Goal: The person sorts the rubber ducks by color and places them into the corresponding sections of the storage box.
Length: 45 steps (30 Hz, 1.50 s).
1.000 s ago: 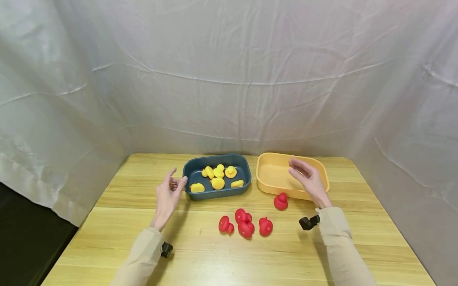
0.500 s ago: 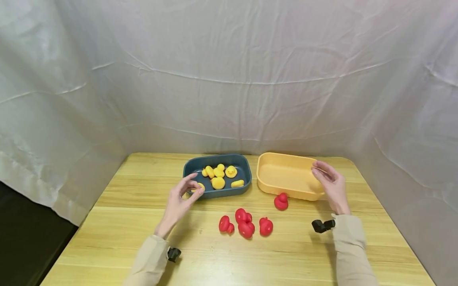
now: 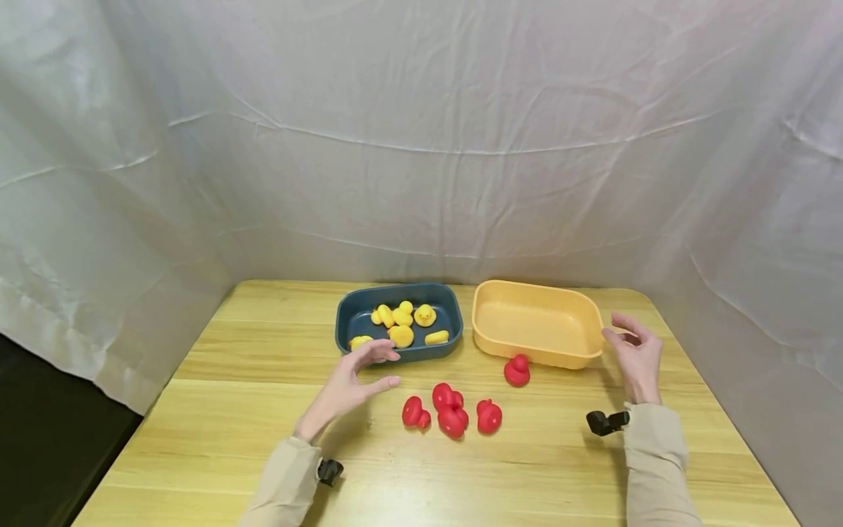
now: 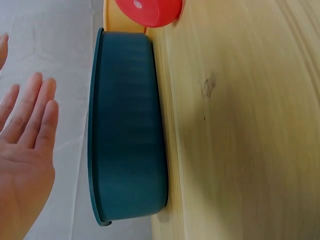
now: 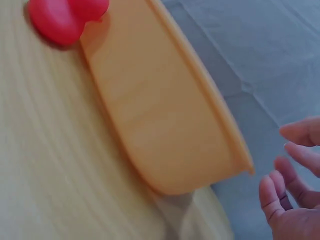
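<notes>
My left hand [image 3: 349,388] hovers with thumb and fingers spread, holding nothing, between the blue tray's front and a group of red rubber ducks [image 3: 451,422]. Several yellow rubber ducks [image 3: 401,337] lie in the dark blue tray [image 3: 454,344]; the left hand overlaps its front left corner in the head view. My right hand [image 3: 639,362], also holding nothing, is just off the right end of the yellow-orange tray [image 3: 527,355], fingers loosely bent. One red duck [image 3: 516,371] sits against that tray's front wall. The left wrist view shows the blue tray's side [image 4: 127,130] beside straight fingers [image 4: 35,107].
The two trays stand side by side at the back of the wooden table [image 3: 421,483]. A pale curtain [image 3: 421,183] hangs behind and along both sides. Another red duck [image 3: 489,417] lies right of the group. Black wrist cameras [image 3: 607,423] stick out inward from the sleeves.
My right hand has moved right, from over the yellow-orange tray to beyond its right end. My left hand has moved right and nearer the red ducks, its fingers spreading. The ducks stay put.
</notes>
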### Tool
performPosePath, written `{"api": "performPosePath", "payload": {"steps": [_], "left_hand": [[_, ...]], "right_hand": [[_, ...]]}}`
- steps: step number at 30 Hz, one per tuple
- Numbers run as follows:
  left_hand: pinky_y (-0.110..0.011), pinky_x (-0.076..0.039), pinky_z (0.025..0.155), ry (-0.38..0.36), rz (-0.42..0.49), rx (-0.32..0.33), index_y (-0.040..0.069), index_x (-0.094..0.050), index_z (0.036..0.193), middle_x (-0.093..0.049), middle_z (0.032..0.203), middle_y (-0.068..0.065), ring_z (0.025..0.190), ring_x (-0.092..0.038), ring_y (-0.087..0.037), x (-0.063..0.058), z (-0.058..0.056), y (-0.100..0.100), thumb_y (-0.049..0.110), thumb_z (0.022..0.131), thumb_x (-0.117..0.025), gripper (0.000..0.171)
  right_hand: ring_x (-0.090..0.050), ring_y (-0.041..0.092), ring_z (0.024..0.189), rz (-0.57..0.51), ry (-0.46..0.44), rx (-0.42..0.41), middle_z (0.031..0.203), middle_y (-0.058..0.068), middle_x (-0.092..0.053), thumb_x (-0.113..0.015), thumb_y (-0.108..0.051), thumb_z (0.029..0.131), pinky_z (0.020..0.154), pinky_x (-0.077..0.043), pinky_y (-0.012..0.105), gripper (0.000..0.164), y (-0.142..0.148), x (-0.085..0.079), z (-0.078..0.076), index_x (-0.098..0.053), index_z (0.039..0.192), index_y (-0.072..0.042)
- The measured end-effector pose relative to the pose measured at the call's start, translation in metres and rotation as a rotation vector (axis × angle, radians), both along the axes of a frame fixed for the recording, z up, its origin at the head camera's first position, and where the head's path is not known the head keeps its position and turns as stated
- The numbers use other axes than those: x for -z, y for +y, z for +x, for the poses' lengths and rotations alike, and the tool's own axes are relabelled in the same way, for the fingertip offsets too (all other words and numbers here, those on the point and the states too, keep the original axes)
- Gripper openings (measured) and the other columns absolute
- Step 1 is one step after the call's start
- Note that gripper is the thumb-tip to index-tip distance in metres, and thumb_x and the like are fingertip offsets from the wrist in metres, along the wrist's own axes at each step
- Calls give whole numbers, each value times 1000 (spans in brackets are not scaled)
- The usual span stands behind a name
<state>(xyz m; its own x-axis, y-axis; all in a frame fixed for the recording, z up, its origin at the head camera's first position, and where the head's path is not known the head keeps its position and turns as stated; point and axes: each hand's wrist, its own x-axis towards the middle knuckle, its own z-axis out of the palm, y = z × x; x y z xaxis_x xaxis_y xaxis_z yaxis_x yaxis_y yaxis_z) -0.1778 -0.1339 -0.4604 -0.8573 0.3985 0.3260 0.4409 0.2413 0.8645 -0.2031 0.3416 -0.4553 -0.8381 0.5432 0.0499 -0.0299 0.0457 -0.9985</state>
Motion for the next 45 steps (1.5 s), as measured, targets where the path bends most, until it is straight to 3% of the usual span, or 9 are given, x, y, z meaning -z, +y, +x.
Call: {"api": "performPosePath", "payload": {"steps": [3, 7, 10, 14, 23, 28, 33, 45], "left_hand": [[-47, -49, 112, -61, -55, 34, 9, -56, 137, -70, 125, -9, 121, -63, -28, 1, 1, 2, 19, 86, -81, 58], [-57, -45, 113, -113, -109, 83, 9, -56, 137, -68, 129, -11, 125, -61, -30, 4, 0, 3, 21, 83, -84, 62], [-57, -44, 114, -143, -145, 122, 13, -57, 136, -66, 132, -16, 126, -60, -31, 6, -1, 3, 24, 82, -85, 63], [-51, -44, 116, -186, -184, 172, 10, -56, 137, -65, 133, -14, 126, -59, -27, 10, -3, 5, 27, 81, -86, 66], [-43, -45, 117, -221, -219, 310, 1, -53, 138, -64, 133, -15, 126, -58, -30, 20, -8, 10, 26, 82, -86, 70], [-49, -44, 117, -245, -251, 342, 1, -52, 138, -63, 133, -14, 126, -57, -29, 21, -8, 14, 24, 81, -86, 70], [-52, -44, 116, -263, -274, 350, 0, -54, 136, -63, 132, -14, 127, -57, -29, 20, -8, 16, 18, 80, -86, 67], [-43, -47, 114, -292, -314, 339, 3, -59, 131, -64, 131, -10, 121, -58, -21, 23, -9, 20, 14, 77, -88, 62]], "right_hand": [[-55, -1, 82, 22, -86, -23, 99, -21, -60, -71, -6, 91, 63, -48, 7, 28, 5, 5, 2, -72, 116, -19], [-60, 0, 73, -27, -80, -119, 101, -14, -59, -70, -8, 93, 63, -54, 12, 27, 12, 14, 2, -67, 119, -18], [-62, 2, 67, -60, -68, -206, 95, -12, -60, -70, -9, 94, 61, -57, 14, 35, 19, 20, 1, -62, 128, -7], [-61, 3, 67, -85, -68, -301, 89, -12, -62, -69, -8, 95, 59, -57, 16, 53, 25, 25, 0, -49, 142, 5], [-66, 7, 72, -223, -22, -492, 89, -6, -67, -62, 1, 97, 63, -60, 18, 45, 36, 30, 2, -53, 141, -4], [-68, 9, 72, -255, -8, -534, 88, -4, -66, -61, 5, 96, 63, -61, 19, 36, 39, 29, 1, -61, 128, -13], [-68, 10, 73, -248, -14, -550, 89, -3, -65, -61, 4, 96, 64, -62, 20, 36, 43, 29, 1, -64, 125, -17], [-69, 11, 74, -233, -19, -595, 90, -2, -66, -60, 7, 96, 66, -62, 22, 36, 48, 27, 3, -66, 121, -19]]}}
